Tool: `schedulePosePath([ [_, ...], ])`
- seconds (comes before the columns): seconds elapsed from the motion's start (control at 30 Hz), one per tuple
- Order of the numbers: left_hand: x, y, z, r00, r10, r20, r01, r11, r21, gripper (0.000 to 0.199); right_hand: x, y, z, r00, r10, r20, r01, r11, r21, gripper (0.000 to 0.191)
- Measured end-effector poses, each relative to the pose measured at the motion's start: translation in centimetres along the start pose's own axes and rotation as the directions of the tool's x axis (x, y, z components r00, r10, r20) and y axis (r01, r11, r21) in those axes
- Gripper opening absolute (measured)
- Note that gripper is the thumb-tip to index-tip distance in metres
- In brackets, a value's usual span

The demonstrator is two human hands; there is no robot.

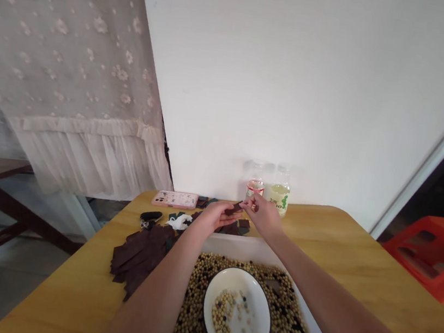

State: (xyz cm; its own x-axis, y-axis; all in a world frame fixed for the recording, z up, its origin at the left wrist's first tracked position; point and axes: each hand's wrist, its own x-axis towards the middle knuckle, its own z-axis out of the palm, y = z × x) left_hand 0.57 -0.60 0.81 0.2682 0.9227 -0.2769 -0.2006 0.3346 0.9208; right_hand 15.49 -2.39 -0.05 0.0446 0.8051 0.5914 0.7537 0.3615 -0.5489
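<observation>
My left hand (pixel 218 215) holds a small flat dark brown piece (pixel 234 209), cloth-like or leather-like, above the far edge of a white tray (pixel 248 245). At the piece's right end, the fingers of my right hand (pixel 260 211) are pinched together. Whether they grip its edge or something tiny is too small to tell. Many tan and black beads (pixel 204 296) fill the tray below my forearms. A white bowl (pixel 252 328) with a dark rim stands on them, with some beads (pixel 222 315) inside. Left of my left forearm lies a pile of similar dark brown pieces (pixel 139 251).
A phone in a pink patterned case (pixel 175 199) lies at the table's back left, near black keys (pixel 151 216) and a crumpled white item (pixel 179 222). Two clear bottles (pixel 279 196) stand against the wall. A red stool (pixel 432 257) is right of the wooden table (pixel 342 249).
</observation>
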Motion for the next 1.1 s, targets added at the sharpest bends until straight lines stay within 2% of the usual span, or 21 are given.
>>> schedulePosePath([
  [0.1, 0.05, -0.02, 0.00, 1.000, -0.005, -0.001, 0.005, 1.000, 0.000, 0.007, 0.01, -0.03, -0.03, 0.999, 0.013, 0.030, -0.014, 0.999, 0.034, 0.020],
  [1.1, 0.20, -0.14, -0.08, 1.000, 0.008, 0.014, -0.009, 0.999, 0.038, 0.008, -0.05, -0.03, -0.08, 0.998, 0.027, 0.064, -0.032, 0.996, 0.084, 0.016],
])
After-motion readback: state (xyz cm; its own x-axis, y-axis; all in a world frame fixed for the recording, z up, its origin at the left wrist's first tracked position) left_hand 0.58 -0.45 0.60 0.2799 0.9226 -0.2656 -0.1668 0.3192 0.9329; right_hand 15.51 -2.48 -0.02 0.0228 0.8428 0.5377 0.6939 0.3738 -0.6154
